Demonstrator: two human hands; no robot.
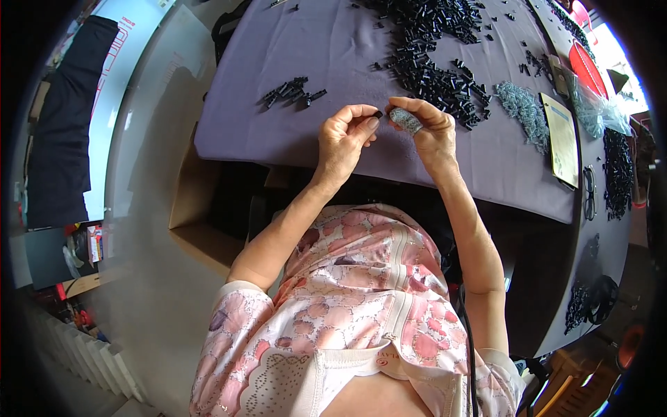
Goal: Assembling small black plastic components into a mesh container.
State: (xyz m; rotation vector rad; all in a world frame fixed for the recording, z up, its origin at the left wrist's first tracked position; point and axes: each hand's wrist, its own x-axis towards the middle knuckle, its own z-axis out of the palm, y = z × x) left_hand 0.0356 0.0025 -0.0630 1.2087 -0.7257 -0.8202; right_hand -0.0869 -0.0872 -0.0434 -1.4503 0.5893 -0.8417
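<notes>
Both my hands are raised over the near edge of a table [278, 42] covered with a purple-grey cloth. My left hand [344, 139] pinches a small black plastic piece [378, 114] between thumb and forefinger. Just to its right, the fingers of my right hand [436, 135] are closed in a pinch; whatever they hold is hidden. A grey speckled wrap [406, 121] covers one finger or the thumb of that hand. Beyond my hands spreads a large heap of short black tubular pieces [438, 76]. A smaller pile of similar black pieces [292, 92] lies to the left.
Right of the heap are a mound of small grey-blue parts [522, 115], a yellowish board [560, 139], a clear plastic bag [590, 108] and a red basket [587, 66]. Eyeglasses [590, 192] lie at the far right. An open cardboard box [198, 229] stands below the table's left edge.
</notes>
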